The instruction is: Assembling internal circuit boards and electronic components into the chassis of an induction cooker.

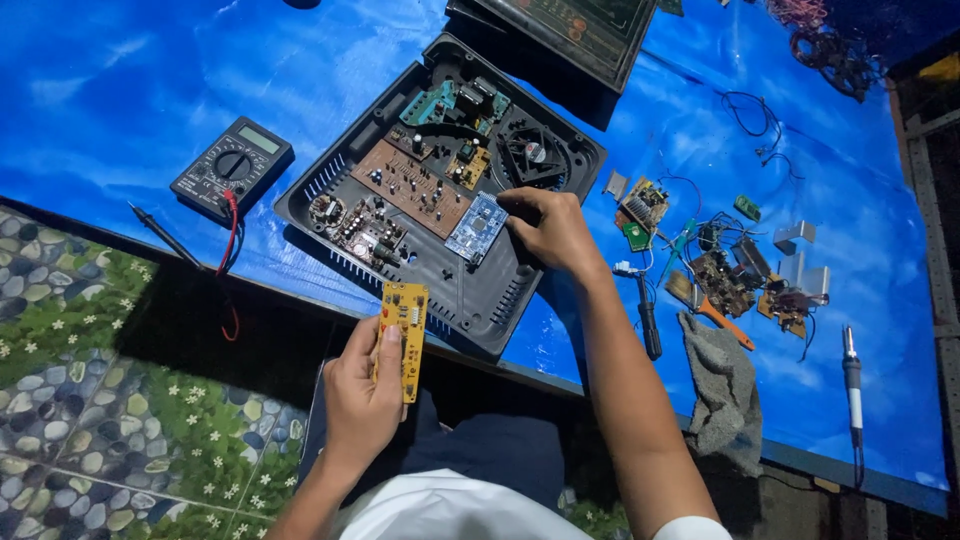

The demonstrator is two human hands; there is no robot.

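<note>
Left hand (pixel 365 385) pinches the narrow yellow rectangular circuit board (pixel 405 338) by its lower half, thumb laid flat on its face, just off the near corner of the open black plastic casing (pixel 470 295). Inside that casing the right hand (pixel 550 232) curls its fingertips onto the edge of the small blue circuit board (pixel 476 226), beside the round black cooling fan (pixel 532 153). Risk here, I'd judge: bare fingers smudging or shorting contacts, or a tug bending the blue board. Left of the casing, the black digital multimeter (pixel 232 165) trails a red lead that could snag.
</note>
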